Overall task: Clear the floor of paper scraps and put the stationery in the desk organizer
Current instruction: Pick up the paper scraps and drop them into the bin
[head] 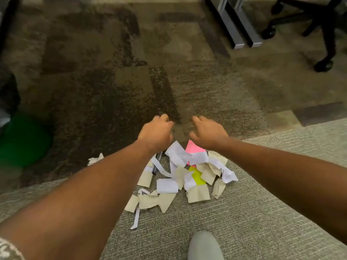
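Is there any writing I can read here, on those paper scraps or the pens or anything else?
None can be read.
White scraps: no print visible; too blurred to tell.
Pink note and yellow note: blank as far as shown.
Pens: any marking too small to read.
Sleeve: a pattern, no legible letters.

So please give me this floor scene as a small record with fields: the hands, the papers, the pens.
left hand: over the carpet, fingers loosely curled, holds nothing
right hand: fingers spread, holds nothing
pile of torn white and beige paper scraps: on the carpet
pink sticky note: in the pile
black pens: partly under scraps
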`<state>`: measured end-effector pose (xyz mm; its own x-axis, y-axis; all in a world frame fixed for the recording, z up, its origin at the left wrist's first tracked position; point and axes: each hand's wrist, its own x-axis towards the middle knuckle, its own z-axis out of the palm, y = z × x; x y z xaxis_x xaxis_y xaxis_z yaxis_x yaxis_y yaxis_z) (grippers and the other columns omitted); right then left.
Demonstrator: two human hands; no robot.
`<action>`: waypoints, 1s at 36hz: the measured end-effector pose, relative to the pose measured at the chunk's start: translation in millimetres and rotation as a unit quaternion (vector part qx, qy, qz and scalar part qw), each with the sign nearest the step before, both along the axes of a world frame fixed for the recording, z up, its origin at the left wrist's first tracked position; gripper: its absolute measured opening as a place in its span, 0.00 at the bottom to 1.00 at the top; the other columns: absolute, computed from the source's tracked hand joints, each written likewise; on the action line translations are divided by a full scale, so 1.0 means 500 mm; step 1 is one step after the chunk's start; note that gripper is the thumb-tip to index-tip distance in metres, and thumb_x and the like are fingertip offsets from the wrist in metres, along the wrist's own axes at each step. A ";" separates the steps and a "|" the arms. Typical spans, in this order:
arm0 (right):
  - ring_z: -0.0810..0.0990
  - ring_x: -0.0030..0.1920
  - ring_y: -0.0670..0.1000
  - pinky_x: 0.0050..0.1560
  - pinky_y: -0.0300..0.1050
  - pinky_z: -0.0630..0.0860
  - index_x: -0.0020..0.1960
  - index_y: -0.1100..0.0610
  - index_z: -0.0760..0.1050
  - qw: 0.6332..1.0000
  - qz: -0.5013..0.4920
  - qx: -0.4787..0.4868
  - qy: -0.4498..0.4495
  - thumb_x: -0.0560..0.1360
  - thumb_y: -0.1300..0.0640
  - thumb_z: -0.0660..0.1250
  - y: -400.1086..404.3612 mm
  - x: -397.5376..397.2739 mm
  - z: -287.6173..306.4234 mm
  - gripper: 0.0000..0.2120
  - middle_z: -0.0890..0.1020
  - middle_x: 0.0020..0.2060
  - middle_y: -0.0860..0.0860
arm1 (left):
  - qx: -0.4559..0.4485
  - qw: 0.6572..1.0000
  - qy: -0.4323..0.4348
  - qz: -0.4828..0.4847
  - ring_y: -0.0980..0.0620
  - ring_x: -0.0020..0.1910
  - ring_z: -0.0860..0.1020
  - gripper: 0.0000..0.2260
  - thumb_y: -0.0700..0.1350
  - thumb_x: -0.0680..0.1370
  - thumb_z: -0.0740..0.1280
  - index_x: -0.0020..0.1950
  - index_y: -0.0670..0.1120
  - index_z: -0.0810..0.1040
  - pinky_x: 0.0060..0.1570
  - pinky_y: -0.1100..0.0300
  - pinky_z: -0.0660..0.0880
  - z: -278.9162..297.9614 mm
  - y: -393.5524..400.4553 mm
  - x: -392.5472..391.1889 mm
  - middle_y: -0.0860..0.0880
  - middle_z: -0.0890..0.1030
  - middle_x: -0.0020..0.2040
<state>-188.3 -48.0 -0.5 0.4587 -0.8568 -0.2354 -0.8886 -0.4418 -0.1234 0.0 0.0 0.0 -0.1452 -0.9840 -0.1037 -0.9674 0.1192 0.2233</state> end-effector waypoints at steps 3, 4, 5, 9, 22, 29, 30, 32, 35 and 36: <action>0.78 0.53 0.62 0.44 0.51 0.73 0.62 0.57 0.68 0.999 0.005 0.032 0.022 0.77 0.45 0.59 0.006 -0.029 -0.031 0.20 0.75 0.54 0.57 | 0.023 1.000 -0.006 -0.003 0.44 0.59 0.71 0.12 0.46 0.78 0.62 0.60 0.46 0.76 0.48 0.48 0.78 -0.019 0.001 -0.025 0.46 0.73 0.60; 0.79 0.52 0.62 0.43 0.50 0.72 0.60 0.57 0.68 0.998 0.012 0.045 0.035 0.77 0.46 0.60 0.012 -0.040 -0.043 0.18 0.75 0.53 0.57 | 0.026 1.000 -0.012 -0.005 0.44 0.59 0.71 0.12 0.45 0.78 0.61 0.60 0.46 0.76 0.49 0.48 0.78 -0.026 0.003 -0.034 0.46 0.73 0.60; 0.79 0.52 0.61 0.43 0.50 0.72 0.59 0.57 0.69 0.997 0.020 0.055 0.043 0.76 0.46 0.61 0.013 -0.050 -0.055 0.17 0.76 0.53 0.57 | 0.034 0.999 -0.010 -0.004 0.44 0.60 0.71 0.12 0.45 0.78 0.61 0.61 0.46 0.76 0.49 0.48 0.78 -0.032 0.004 -0.042 0.46 0.73 0.60; 0.79 0.56 0.59 0.48 0.50 0.75 0.65 0.54 0.70 0.993 0.045 0.076 0.078 0.76 0.43 0.63 0.013 -0.087 -0.081 0.22 0.77 0.57 0.55 | 0.073 0.997 -0.014 -0.014 0.43 0.64 0.68 0.16 0.44 0.78 0.63 0.66 0.47 0.73 0.56 0.49 0.74 -0.062 0.009 -0.066 0.45 0.71 0.64; 0.75 0.61 0.60 0.53 0.52 0.76 0.64 0.56 0.73 0.988 0.063 0.081 0.111 0.75 0.47 0.67 0.039 -0.096 -0.140 0.21 0.76 0.57 0.56 | 0.112 0.993 -0.012 0.040 0.40 0.71 0.64 0.24 0.44 0.77 0.66 0.73 0.49 0.65 0.67 0.46 0.64 -0.143 0.040 -0.108 0.44 0.65 0.73; 0.79 0.58 0.57 0.49 0.45 0.74 0.58 0.54 0.78 0.992 0.010 0.111 0.065 0.75 0.53 0.68 0.025 -0.088 -0.138 0.13 0.81 0.56 0.54 | 0.104 0.991 -0.010 0.087 0.40 0.69 0.66 0.25 0.42 0.77 0.66 0.73 0.49 0.64 0.66 0.48 0.65 -0.160 0.034 -0.108 0.43 0.68 0.69; 0.80 0.56 0.56 0.46 0.42 0.72 0.55 0.54 0.80 0.991 -0.008 0.126 0.049 0.75 0.55 0.68 0.015 -0.088 -0.132 0.10 0.83 0.54 0.53 | 0.104 0.991 -0.016 0.087 0.40 0.68 0.66 0.25 0.41 0.77 0.66 0.73 0.48 0.64 0.65 0.48 0.66 -0.161 0.034 -0.108 0.42 0.69 0.69; 0.82 0.51 0.53 0.43 0.39 0.70 0.49 0.54 0.83 0.986 -0.051 0.158 -0.001 0.74 0.58 0.68 -0.008 -0.092 -0.111 0.06 0.85 0.49 0.52 | 0.107 0.990 -0.029 0.086 0.41 0.67 0.67 0.24 0.40 0.75 0.66 0.71 0.47 0.66 0.64 0.49 0.67 -0.163 0.037 -0.106 0.42 0.70 0.68; 0.81 0.44 0.49 0.42 0.40 0.73 0.43 0.56 0.83 0.960 -0.138 0.220 -0.108 0.74 0.61 0.70 -0.037 -0.110 -0.078 0.04 0.84 0.41 0.50 | 0.108 0.990 -0.032 0.084 0.41 0.65 0.68 0.22 0.38 0.74 0.67 0.68 0.46 0.70 0.61 0.50 0.69 -0.170 0.042 -0.099 0.43 0.73 0.65; 0.79 0.42 0.48 0.41 0.40 0.74 0.42 0.56 0.82 0.944 -0.168 0.244 -0.147 0.75 0.61 0.71 -0.043 -0.118 -0.068 0.04 0.83 0.39 0.49 | 0.108 0.991 -0.021 0.082 0.41 0.64 0.69 0.20 0.37 0.75 0.66 0.67 0.46 0.71 0.60 0.50 0.70 -0.173 0.041 -0.096 0.43 0.73 0.64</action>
